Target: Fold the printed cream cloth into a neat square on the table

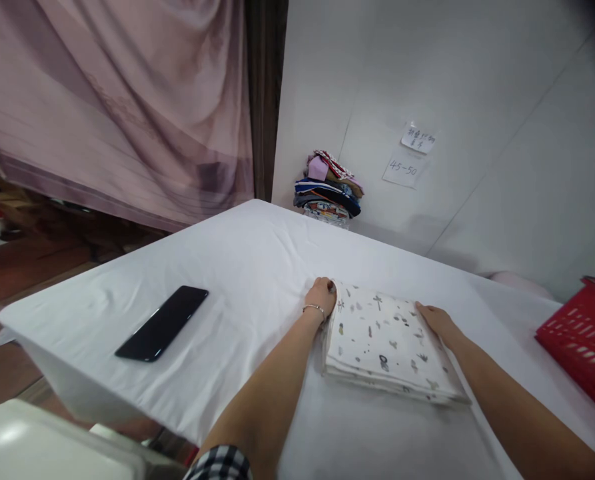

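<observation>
While keeping the folded printed cloth [382, 340] flat on the white desk [237, 267], best to press evenly at both far corners and true up the layers along the near edge. With left grip [321, 297] curled closed on the far-left corner; with right grip [438, 322] touching the far-right one, hard to tell whether pinched or merely resting. Counted: one cloth, two grips, one bracelet [314, 308], one black slab [163, 325], one red basket [582, 340], two paper notes [401, 169], one clothes pile [328, 189], too overlapped to number.
</observation>
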Available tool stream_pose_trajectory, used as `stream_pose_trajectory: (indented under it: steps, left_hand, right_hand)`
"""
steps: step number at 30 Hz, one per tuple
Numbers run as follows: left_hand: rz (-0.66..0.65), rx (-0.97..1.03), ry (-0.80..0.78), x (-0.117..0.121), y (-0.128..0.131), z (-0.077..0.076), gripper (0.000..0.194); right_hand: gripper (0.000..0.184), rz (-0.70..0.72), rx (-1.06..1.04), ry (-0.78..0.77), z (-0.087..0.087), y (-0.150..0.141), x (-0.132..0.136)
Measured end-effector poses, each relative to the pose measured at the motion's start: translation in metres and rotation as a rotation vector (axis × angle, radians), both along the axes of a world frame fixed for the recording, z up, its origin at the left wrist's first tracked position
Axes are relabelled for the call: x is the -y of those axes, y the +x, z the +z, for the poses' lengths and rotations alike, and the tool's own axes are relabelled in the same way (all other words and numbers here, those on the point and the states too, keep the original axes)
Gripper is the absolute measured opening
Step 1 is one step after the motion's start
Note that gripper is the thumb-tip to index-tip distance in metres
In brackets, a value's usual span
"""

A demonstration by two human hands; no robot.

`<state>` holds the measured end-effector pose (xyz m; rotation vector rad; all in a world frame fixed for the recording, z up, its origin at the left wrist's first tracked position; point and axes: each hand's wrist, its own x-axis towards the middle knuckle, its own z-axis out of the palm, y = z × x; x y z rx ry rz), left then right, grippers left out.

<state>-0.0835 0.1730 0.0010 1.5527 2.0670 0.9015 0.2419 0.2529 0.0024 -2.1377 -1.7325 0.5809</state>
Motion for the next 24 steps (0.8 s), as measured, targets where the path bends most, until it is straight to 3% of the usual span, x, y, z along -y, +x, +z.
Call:
stream_pose_trajectory:
  steps: [8,16,20,24]
  left_hand:
    - [-0.01,0.066,-0.028,0.002,0.0,0.002,0.017]
    - [0.093,0.227,0.054,0.004,-0.01,0.006,0.02]
    - [0.027,0.219,0.068,0.004,-0.01,0.003,0.02]
    - [0.043,0.191,0.093,0.003,-0.009,0.0,0.021]
  right_hand:
    - [0.049,0.04,0.094,0.004,0.006,-0.015,-0.002]
    - [0.059,0.149,0.28,0.03,-0.002,-0.027,0.006]
    - [0.057,0.139,0.235,0.035,-0.001,-0.023,0.001]
    - [0.05,0.055,0.089,0.052,0.0,-0.016,-0.006]
